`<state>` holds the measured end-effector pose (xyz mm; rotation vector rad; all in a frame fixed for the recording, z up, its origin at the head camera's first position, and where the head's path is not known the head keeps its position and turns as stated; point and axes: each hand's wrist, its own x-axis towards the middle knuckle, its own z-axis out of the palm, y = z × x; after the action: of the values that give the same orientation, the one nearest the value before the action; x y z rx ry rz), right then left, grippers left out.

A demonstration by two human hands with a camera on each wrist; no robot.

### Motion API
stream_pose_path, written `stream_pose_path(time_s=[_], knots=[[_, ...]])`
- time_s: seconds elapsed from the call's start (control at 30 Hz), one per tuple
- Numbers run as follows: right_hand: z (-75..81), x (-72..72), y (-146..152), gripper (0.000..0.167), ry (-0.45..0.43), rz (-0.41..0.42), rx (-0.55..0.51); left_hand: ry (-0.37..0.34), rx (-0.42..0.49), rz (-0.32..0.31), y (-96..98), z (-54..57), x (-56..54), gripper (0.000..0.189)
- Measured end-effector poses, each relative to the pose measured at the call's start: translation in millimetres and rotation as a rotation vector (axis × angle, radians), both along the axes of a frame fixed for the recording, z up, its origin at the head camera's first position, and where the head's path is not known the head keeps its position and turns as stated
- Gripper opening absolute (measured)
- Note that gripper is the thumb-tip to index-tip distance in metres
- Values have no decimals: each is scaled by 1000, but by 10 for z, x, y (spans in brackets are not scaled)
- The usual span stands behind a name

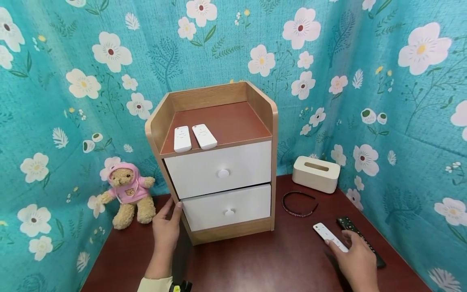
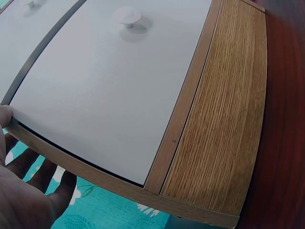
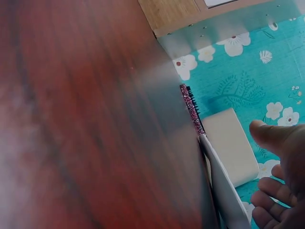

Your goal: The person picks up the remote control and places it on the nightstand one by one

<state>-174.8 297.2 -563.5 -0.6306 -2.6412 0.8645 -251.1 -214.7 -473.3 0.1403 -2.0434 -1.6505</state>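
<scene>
My left hand [image 1: 167,227] is at the left edge of a small wooden cabinet [image 1: 233,237] with two white drawers. In the left wrist view the thumb [image 2: 5,116] touches the front edge, and the fingers extend loosely past the side panel. Over the right of the table, my right hand [image 1: 356,259] hovers at a white remote control [image 1: 330,237]. The right wrist view shows its thumb [image 3: 267,136] and fingers apart, above the remote and not gripping it. A black remote control [image 1: 365,243] lies beside it, partly hidden by the hand.
Two white remotes, the left one [image 1: 182,139] and the right one [image 1: 204,136], lie on the cabinet top. A teddy bear [image 1: 130,194] in a pink hoodie sits left. A headband [image 1: 300,214] and a cream tissue box [image 1: 315,174] are right, before the floral curtain [image 1: 379,101].
</scene>
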Motion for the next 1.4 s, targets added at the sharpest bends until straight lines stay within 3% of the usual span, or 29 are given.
stream_pose_path(time_s=[0.5,0.77,0.93,1.17,1.4], knots=[[-33,124,53,75,-128,-26,49,12,26,20,35,4,13,49],[-48,184,174,78,-236,81,80,-12,2,4,-1,-1,1,52],[-91,214,225,81,-300,104,70,-28,6,-13,-9,4,13,53],[-88,193,196,77,-225,65,56,-18,11,-8,0,2,13,51],[26,163,28,57,-8,-1,104,4,27,-13,18,14,16,50]])
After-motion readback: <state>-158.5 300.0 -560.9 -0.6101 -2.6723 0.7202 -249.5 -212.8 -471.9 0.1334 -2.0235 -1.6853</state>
